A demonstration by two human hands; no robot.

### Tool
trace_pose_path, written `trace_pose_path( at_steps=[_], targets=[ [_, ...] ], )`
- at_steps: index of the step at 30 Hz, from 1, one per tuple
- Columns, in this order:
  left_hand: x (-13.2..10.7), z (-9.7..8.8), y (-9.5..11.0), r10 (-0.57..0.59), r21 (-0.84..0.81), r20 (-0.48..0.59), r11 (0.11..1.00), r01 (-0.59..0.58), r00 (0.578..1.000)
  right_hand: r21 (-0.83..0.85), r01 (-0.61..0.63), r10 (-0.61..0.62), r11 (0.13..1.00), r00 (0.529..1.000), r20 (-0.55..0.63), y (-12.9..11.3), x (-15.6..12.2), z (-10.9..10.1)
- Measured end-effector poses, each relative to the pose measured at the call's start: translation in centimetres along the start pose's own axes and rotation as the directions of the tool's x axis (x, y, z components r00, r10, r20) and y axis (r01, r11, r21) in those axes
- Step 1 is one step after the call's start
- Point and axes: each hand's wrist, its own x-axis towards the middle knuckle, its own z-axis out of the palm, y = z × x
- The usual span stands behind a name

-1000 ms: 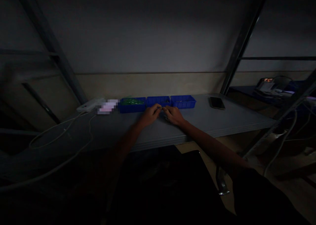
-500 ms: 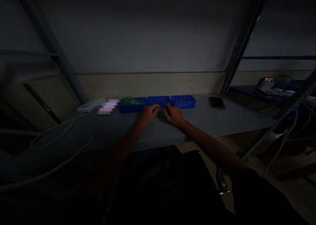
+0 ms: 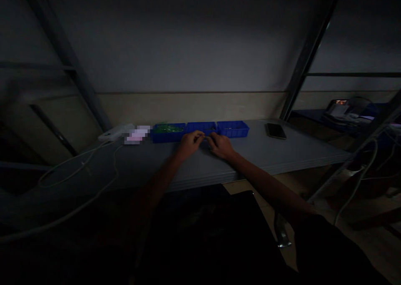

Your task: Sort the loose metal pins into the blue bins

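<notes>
In dim light my left hand [image 3: 189,143] and my right hand [image 3: 221,145] rest close together on a grey table [image 3: 282,151], fingertips nearly meeting just in front of the middle blue tray [image 3: 200,127]. Both hands have their fingers curled in a pinch around something too small and dark to name. A blue tray with green pieces [image 3: 168,132] stands to the left. Another blue tray [image 3: 232,128] stands to the right.
A dark phone [image 3: 275,130] lies on the table to the right of the trays. A white power strip [image 3: 114,133] with white cables [image 3: 78,168] lies at the left. Slanted metal frame bars rise on both sides. A cluttered desk [image 3: 347,112] stands far right.
Both hands stay in front of the middle tray. Only the fingertips shifted slightly, pinching together between the hands.
</notes>
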Motion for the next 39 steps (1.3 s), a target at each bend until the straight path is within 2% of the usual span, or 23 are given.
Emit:
trace_pose_path(
  at_steps=[2,7,18,23,25,27,30,33,36,39],
  targets=[
    [0.0,0.1,-0.1,0.016,-0.031,0.001,0.999,-0.016,1.0,-0.003,-0.009,0.009,1.0,1.0,0.012,0.0,0.0,-0.1],
    [-0.1,0.2,-0.4,0.064,0.016,0.051,0.998,-0.065,0.997,0.003,-0.021,0.021,1.0,0.999,0.045,0.0,0.1,0.1],
    [-0.1,0.0,-0.2,0.066,0.074,0.066,0.995,-0.071,0.996,0.175,0.06,-0.053,0.983,0.998,-0.039,0.8,0.1,0.0],
    [0.0,0.1,-0.4,0.043,0.065,0.046,0.997,-0.046,0.998,0.142,0.071,-0.062,0.987,0.996,-0.065,1.1,0.2,0.2],
    [0.0,0.3,-0.6,0.016,0.06,0.062,0.998,-0.019,0.998,0.104,0.009,0.0,0.995,0.996,-0.086,1.5,0.8,0.1],
    [-0.1,0.5,-0.9,0.019,0.066,0.124,0.997,-0.027,0.992,0.06,-0.1,0.106,0.993,0.988,-0.108,2.0,1.8,-0.1],
    [-0.3,0.7,-1.1,0.108,0.114,0.281,0.983,-0.145,0.953,-0.026,-0.273,0.268,0.962,0.954,-0.137,2.8,3.4,-0.2],
    [-0.5,0.9,-1.1,0.158,0.168,0.398,0.956,-0.241,0.904,-0.085,-0.36,0.349,0.929,0.929,-0.121,3.1,3.9,-0.1],
    [-0.6,1.0,-1.2,0.14,0.21,0.424,0.946,-0.247,0.895,-0.111,-0.299,0.298,0.948,0.954,-0.027,2.9,2.8,0.1],
    [-0.5,1.3,-1.6,0.107,0.249,0.388,0.944,-0.216,0.916,-0.095,-0.124,0.133,0.988,0.986,0.101,2.7,0.9,0.1]
  ],
)
